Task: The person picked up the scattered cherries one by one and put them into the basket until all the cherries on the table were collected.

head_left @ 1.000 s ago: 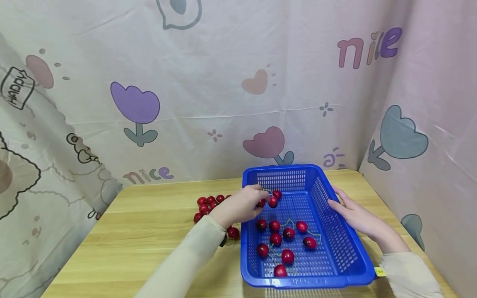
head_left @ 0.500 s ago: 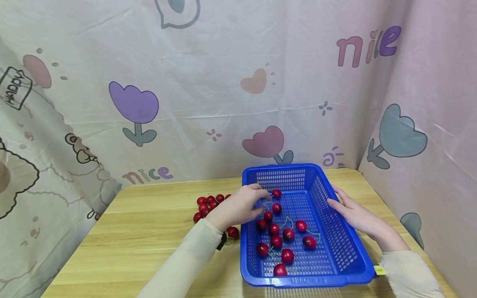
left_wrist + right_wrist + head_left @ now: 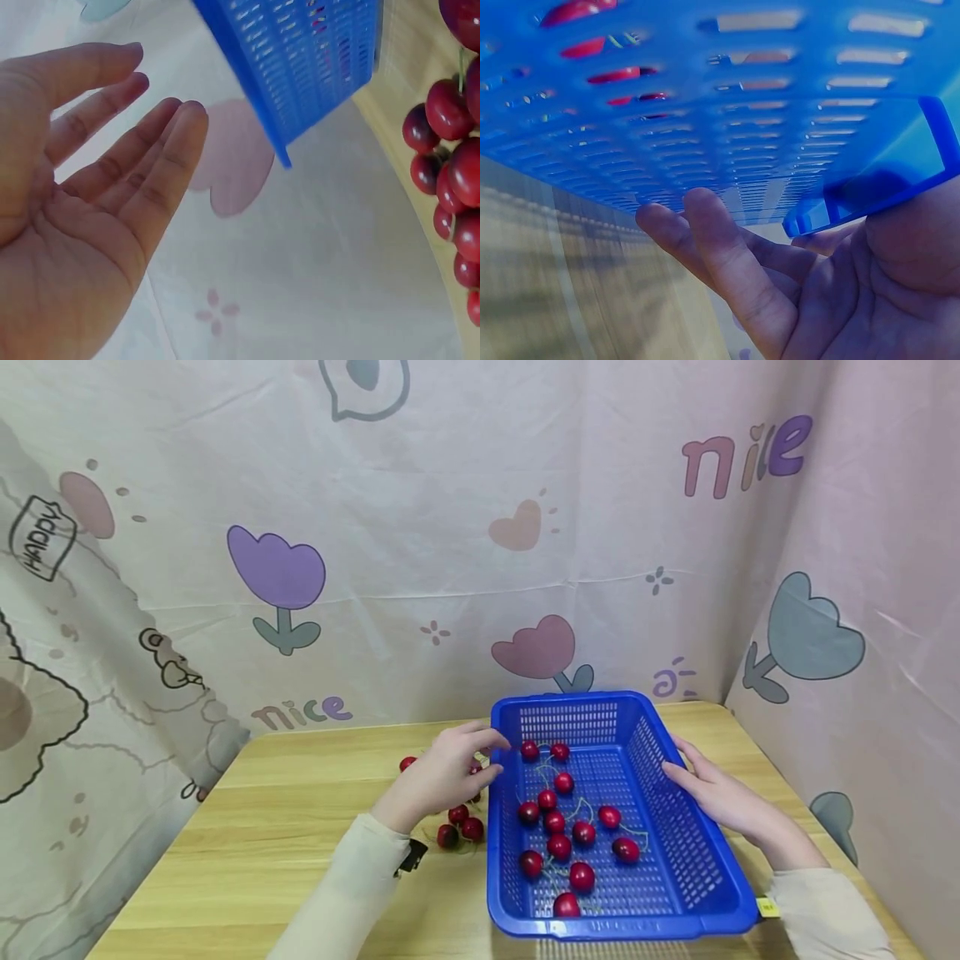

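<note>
A blue plastic basket (image 3: 622,928) with slotted walls stands on the table, with several red cherries (image 3: 582,877) on green stems scattered along its left half. My left hand (image 3: 442,772) is just outside the basket's left rim, above more loose cherries (image 3: 459,815) and partly hiding them. In the left wrist view the left palm (image 3: 75,277) is bare and the fingers are loosely extended, holding nothing. My right hand (image 3: 716,789) grips the basket's right rim, thumb over the top. From the right wrist view, its fingers (image 3: 735,277) lie against the outer wall.
The wooden table (image 3: 247,843) reaches out to the left of the basket. A patterned curtain (image 3: 420,543) hangs behind it and along both sides. A small yellow tag (image 3: 767,907) shows beside the basket's near right corner.
My left hand has released cherries inside the basket and drawn back left over the rim toward the loose pile. The right hand keeps its hold on the rim.
</note>
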Action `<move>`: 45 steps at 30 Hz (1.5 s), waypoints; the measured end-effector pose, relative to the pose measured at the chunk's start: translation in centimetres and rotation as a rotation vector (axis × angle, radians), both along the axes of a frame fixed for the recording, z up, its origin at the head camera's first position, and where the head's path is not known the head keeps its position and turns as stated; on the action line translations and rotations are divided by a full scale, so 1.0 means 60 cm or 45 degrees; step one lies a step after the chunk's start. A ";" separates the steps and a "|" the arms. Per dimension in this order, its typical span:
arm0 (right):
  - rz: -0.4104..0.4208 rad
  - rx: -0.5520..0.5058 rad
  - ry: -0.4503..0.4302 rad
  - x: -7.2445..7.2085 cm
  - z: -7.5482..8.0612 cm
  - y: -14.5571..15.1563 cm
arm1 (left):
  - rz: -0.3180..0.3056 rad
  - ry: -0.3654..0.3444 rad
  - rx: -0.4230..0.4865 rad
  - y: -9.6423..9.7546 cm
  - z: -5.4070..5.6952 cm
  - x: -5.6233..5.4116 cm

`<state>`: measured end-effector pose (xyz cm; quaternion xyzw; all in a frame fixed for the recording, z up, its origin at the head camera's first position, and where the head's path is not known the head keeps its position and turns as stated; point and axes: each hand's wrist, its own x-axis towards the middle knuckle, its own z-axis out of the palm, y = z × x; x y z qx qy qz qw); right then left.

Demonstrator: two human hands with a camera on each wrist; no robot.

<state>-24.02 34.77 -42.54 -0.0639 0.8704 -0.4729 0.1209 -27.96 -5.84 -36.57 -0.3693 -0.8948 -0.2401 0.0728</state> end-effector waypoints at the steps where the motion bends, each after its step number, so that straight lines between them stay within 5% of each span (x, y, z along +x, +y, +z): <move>1: -0.001 0.001 0.000 0.000 0.000 0.000 | 0.012 -0.005 0.021 -0.007 -0.001 0.002; 9: 0.009 -0.010 0.011 -0.002 0.000 0.004 | 0.121 0.046 0.057 -0.075 -0.028 0.006; 22: -0.018 -0.021 -0.020 0.001 -0.003 0.001 | 0.429 -0.074 -0.081 -0.178 -0.086 0.009; 31: -0.023 -0.037 -0.023 0.002 0.000 -0.001 | 0.478 -0.108 -0.156 -0.201 -0.125 -0.003; 45: -0.021 -0.022 -0.021 0.002 -0.001 0.000 | 0.507 -0.115 -0.152 -0.204 -0.152 -0.014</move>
